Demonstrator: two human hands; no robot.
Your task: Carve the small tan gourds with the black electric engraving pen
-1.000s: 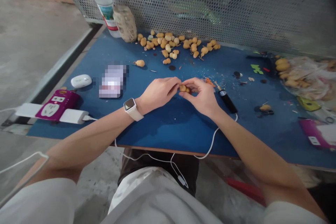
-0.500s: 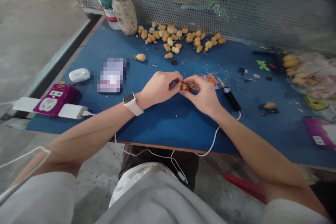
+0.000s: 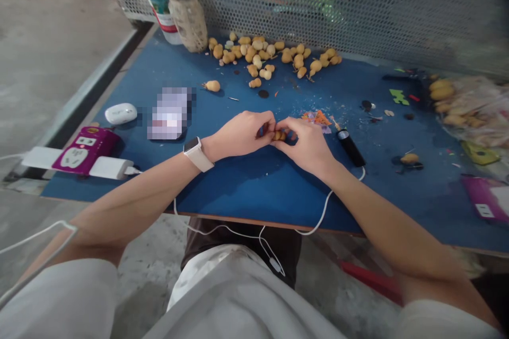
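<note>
Between my two hands, over the middle of the blue table [image 3: 234, 190], is a small brown gourd [image 3: 279, 135]. My left hand [image 3: 250, 132], with a watch [image 3: 198, 152] at its wrist, pinches the gourd's left end between thumb and fingertips. From the other side, the thumb and fingers of my right hand [image 3: 306, 144] close on it. Fingertips cover part of the gourd. Just beyond my right hand lie orange and purple scraps [image 3: 318, 118]. A black pen-like tool [image 3: 350, 148] with a white cord rests to their right.
Several small gourds [image 3: 260, 55] line the back by the perforated metal panel [image 3: 254, 0]. A jar [image 3: 188, 21] and bottle [image 3: 159, 2] stand back left. Left are a blurred-out flat object [image 3: 170, 114], white mouse [image 3: 121, 113] and purple power strip [image 3: 85, 149]. A filled plastic bag [image 3: 477, 111] is at right.
Both hands stay together on the gourd. Fingers have shifted slightly, the left wrist has moved a little left, and more of the orange scraps shows.
</note>
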